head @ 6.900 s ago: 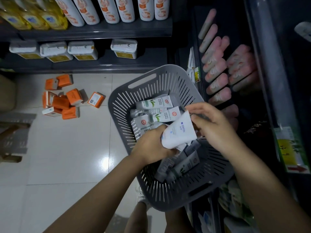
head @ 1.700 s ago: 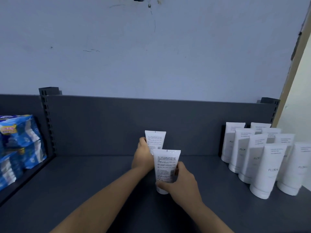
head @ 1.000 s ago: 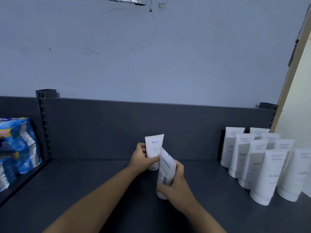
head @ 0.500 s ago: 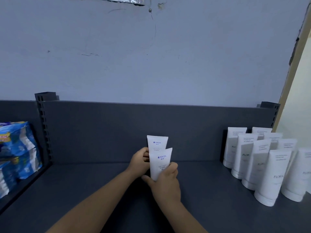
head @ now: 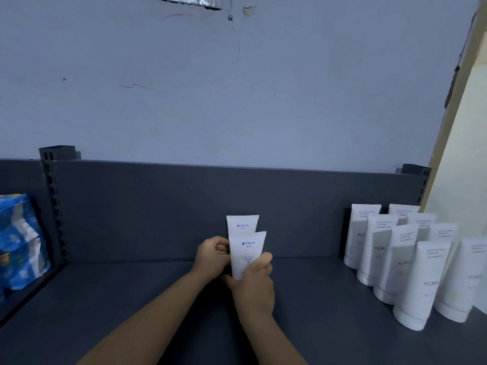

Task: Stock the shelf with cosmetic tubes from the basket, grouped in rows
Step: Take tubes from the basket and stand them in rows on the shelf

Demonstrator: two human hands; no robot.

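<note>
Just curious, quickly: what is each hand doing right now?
Left hand: closed around the back tube.
Right hand: closed around the front tube.
</note>
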